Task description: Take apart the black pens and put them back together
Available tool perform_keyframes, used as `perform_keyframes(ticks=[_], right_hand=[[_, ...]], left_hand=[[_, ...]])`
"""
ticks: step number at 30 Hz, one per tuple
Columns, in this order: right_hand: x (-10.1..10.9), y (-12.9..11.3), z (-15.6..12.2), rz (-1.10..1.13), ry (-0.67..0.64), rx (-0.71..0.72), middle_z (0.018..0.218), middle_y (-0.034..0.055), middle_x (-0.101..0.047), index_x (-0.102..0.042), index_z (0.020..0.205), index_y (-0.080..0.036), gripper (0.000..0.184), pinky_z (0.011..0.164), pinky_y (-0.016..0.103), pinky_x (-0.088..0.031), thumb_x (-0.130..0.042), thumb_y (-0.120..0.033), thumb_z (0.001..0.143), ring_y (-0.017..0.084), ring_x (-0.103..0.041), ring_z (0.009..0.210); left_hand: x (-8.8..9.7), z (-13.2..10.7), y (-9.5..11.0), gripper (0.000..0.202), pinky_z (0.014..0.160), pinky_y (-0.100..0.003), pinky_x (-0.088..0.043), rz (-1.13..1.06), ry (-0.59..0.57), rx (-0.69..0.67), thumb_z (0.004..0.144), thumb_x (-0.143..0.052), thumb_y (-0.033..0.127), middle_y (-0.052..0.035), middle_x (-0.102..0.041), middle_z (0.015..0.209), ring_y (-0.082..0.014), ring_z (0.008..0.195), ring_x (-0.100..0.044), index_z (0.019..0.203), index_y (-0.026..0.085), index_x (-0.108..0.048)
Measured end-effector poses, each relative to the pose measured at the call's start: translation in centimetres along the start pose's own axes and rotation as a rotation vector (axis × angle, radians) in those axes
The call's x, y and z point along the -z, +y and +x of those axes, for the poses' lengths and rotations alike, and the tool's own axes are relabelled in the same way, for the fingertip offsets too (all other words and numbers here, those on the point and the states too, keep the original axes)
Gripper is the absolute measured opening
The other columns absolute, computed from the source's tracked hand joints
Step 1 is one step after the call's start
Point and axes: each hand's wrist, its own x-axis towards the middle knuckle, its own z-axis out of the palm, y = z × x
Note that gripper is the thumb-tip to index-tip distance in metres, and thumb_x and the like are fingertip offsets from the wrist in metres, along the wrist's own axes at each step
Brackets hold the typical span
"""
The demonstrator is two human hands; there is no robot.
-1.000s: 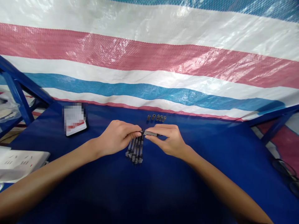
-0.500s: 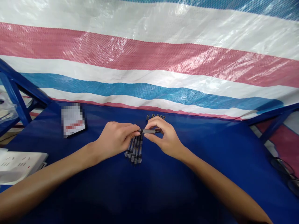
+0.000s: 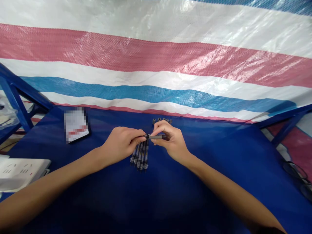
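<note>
My left hand [image 3: 123, 143] and my right hand [image 3: 170, 140] meet over the blue table [image 3: 219, 169], both pinching a slim grey pen-like part [image 3: 156, 137] held level between them. The left fingers close on its left tip, the right fingers wrap its right end. Below the hands lies a row of several dark pen barrels [image 3: 140, 156] side by side on the cloth. Just behind the right hand stand several small dark caps [image 3: 161, 120] in a line.
A phone [image 3: 76, 125] lies at the back left of the table. A white power strip [image 3: 19, 170] sits at the left edge. Blue metal frames [image 3: 14, 97] flank both sides. A striped red, white and blue tarp [image 3: 156, 65] hangs behind. Glasses [image 3: 296, 177] rest at the right.
My right hand has curled more tightly around the grey part and shifted slightly up toward the caps. The left hand has hardly moved.
</note>
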Motion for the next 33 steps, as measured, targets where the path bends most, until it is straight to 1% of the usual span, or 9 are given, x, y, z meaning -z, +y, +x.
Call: perform_keyframes(ticks=[4,7,13,16,18,21,23,30,33], right_hand=[[0.0,-0.1,0.0,-0.030,0.002,0.074,0.089,0.0023,-0.052,-0.067,0.077,-0.020,0.003,0.063,0.027,-0.048,-0.070,-0.021,0.078,0.013,-0.054,0.078],[0.0,-0.1,0.0,-0.065,-0.013,0.148,0.087,0.0022,-0.051,-0.066,0.074,-0.020,0.008,0.063,0.027,-0.047,-0.068,-0.023,0.081,0.013,-0.053,0.076],[0.1,-0.5,-0.2,-0.235,-0.089,0.309,0.089,0.0041,-0.053,-0.064,0.067,-0.019,0.024,0.072,0.031,-0.048,-0.055,-0.016,0.089,0.015,-0.055,0.081],[0.2,-1.1,-0.3,-0.272,-0.140,0.261,0.098,0.0063,-0.055,-0.066,0.094,-0.022,0.012,0.077,0.033,-0.050,-0.055,-0.020,0.089,0.017,-0.056,0.089],[0.3,-1.2,-0.2,-0.258,-0.119,0.172,0.101,0.0068,-0.056,-0.061,0.110,-0.022,0.022,0.074,0.031,-0.051,-0.058,-0.026,0.088,0.017,-0.056,0.090],[0.5,-1.1,0.1,-0.260,-0.093,0.025,0.091,0.0047,-0.058,-0.063,0.094,-0.019,0.017,0.066,0.026,-0.049,-0.054,-0.033,0.090,0.014,-0.056,0.080],[0.7,-0.8,0.4,-0.272,-0.116,-0.041,0.083,0.0033,-0.058,-0.063,0.081,-0.017,0.021,0.063,0.025,-0.048,-0.054,-0.035,0.090,0.013,-0.055,0.073],[0.6,-0.9,0.5,-0.196,-0.197,-0.149,0.084,0.0022,-0.058,-0.065,0.085,-0.016,0.017,0.061,0.024,-0.046,-0.062,-0.033,0.084,0.011,-0.056,0.070],[0.5,-0.7,0.5,-0.069,-0.171,-0.179,0.084,0.0019,-0.058,-0.065,0.086,-0.016,0.018,0.058,0.023,-0.048,-0.065,-0.033,0.081,0.010,-0.056,0.067]], left_hand=[[0.6,0.5,0.2,0.030,0.048,-0.019,-0.029,-0.136,-0.119,0.068,0.093,-0.043,0.029,0.0052,-0.051,0.053,-0.0070,0.047,-0.043,0.079,0.018,-0.067],[1.0,0.8,0.2,0.033,0.046,-0.017,-0.027,-0.258,-0.184,0.104,0.092,-0.043,0.029,0.0055,-0.045,0.051,-0.0062,0.047,-0.037,0.069,0.015,-0.063],[1.3,0.8,0.3,0.033,0.048,-0.017,-0.031,-0.398,-0.275,0.177,0.091,-0.044,0.030,0.0045,-0.049,0.054,-0.0072,0.051,-0.042,0.069,0.014,-0.063],[1.5,0.7,0.4,0.033,0.046,-0.018,-0.027,-0.298,-0.221,0.154,0.091,-0.045,0.030,0.0055,-0.046,0.050,-0.0064,0.047,-0.038,0.069,0.015,-0.064],[1.5,0.5,0.4,0.033,0.046,-0.019,-0.027,-0.213,-0.187,0.116,0.092,-0.044,0.030,0.0057,-0.047,0.049,-0.0064,0.045,-0.039,0.071,0.016,-0.065],[1.2,0.2,0.3,0.029,0.051,-0.020,-0.033,-0.057,-0.104,0.068,0.093,-0.044,0.030,0.0041,-0.058,0.057,-0.0078,0.049,-0.049,0.081,0.019,-0.068],[0.8,-0.1,0.2,0.027,0.052,-0.021,-0.034,0.069,-0.025,0.036,0.093,-0.044,0.029,0.0025,-0.064,0.063,-0.0096,0.054,-0.055,0.083,0.020,-0.068],[0.3,-0.5,0.4,0.022,0.045,-0.024,-0.026,0.377,0.147,-0.153,0.092,-0.045,0.023,0.0020,-0.063,0.061,-0.0109,0.051,-0.056,0.083,0.018,-0.065],[0.3,-0.4,0.6,0.021,0.045,-0.024,-0.026,0.442,0.192,-0.215,0.092,-0.044,0.020,0.0026,-0.061,0.059,-0.0105,0.051,-0.056,0.084,0.018,-0.064]])
